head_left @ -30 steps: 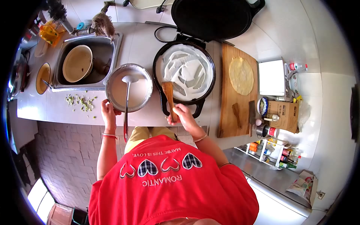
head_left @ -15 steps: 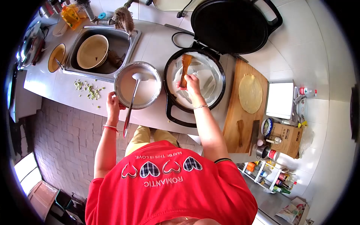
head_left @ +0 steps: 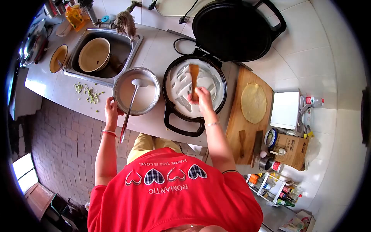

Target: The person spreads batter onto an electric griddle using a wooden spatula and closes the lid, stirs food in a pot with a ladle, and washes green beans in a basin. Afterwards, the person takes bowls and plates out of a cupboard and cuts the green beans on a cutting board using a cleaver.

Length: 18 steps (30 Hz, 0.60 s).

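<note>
Right now, the right hand [head_left: 201, 98] has its fingers closed around a wooden scraper [head_left: 194, 73]. The scraper's wide end is over the black pan [head_left: 169, 104]. I can't tell if it touches the white batter [head_left: 210, 79], which lies in streaks all over the inside of the pan. The left hand [head_left: 111, 110] has bent fingers at the edge of a metal bowl [head_left: 157, 92], just left of the pan. They touch it, but I can't tell if they pinch it. The bowl has pale, runny mix [head_left: 147, 96] in it, and a ladle [head_left: 139, 82] leans there with its red handle sticking out over the edge.

Behind the pan, the big black lid [head_left: 232, 31] is up. Right of the pan is a wooden board [head_left: 232, 143] with a round, flat yellow cake [head_left: 253, 103] on it. Far left of the pan are some chopped green bits [head_left: 89, 92] and a sink [head_left: 133, 54].
</note>
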Each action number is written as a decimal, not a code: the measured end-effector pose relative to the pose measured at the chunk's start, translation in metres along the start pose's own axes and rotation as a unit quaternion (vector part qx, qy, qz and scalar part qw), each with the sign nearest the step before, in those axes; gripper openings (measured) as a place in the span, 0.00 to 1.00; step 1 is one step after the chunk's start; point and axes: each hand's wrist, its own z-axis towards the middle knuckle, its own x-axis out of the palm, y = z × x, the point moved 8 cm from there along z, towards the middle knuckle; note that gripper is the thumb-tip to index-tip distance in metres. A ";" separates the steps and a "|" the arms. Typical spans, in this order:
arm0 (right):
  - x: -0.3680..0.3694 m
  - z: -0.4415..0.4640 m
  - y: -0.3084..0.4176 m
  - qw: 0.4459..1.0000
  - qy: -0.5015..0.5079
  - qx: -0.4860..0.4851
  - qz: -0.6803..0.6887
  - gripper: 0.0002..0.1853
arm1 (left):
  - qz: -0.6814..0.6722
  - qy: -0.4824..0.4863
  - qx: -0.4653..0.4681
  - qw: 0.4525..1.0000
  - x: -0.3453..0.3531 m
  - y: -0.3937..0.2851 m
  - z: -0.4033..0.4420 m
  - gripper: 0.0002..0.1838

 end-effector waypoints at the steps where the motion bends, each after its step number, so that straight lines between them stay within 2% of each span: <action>1: -0.005 0.015 0.003 0.999 -0.022 -0.016 0.018 0.10 | 0.006 0.001 0.003 1.000 0.000 0.000 0.000 0.14; 3: -0.012 0.036 0.002 0.998 -0.066 -0.018 0.013 0.10 | 0.020 0.003 0.007 1.000 -0.001 0.000 0.001 0.14; 4: -0.010 0.040 -0.002 0.998 -0.055 -0.013 0.027 0.09 | 0.022 0.003 0.008 1.000 -0.001 0.000 0.001 0.14; 9: 0.002 -0.012 -0.038 0.996 0.065 0.059 -0.030 0.08 | 0.025 -0.005 0.007 1.000 -0.002 0.005 0.002 0.14; 11: -0.004 -0.051 -0.042 0.983 0.110 0.105 -0.105 0.07 | 0.027 -0.003 0.016 0.999 -0.004 0.008 0.004 0.14; 14: -0.036 -0.090 -0.047 0.959 0.121 0.148 -0.211 0.08 | 0.027 -0.006 0.017 0.999 -0.004 0.010 0.005 0.14; 18: -0.083 -0.108 -0.032 0.943 0.101 0.127 -0.290 0.09 | 0.011 -0.025 0.018 0.999 0.000 0.001 -0.002 0.13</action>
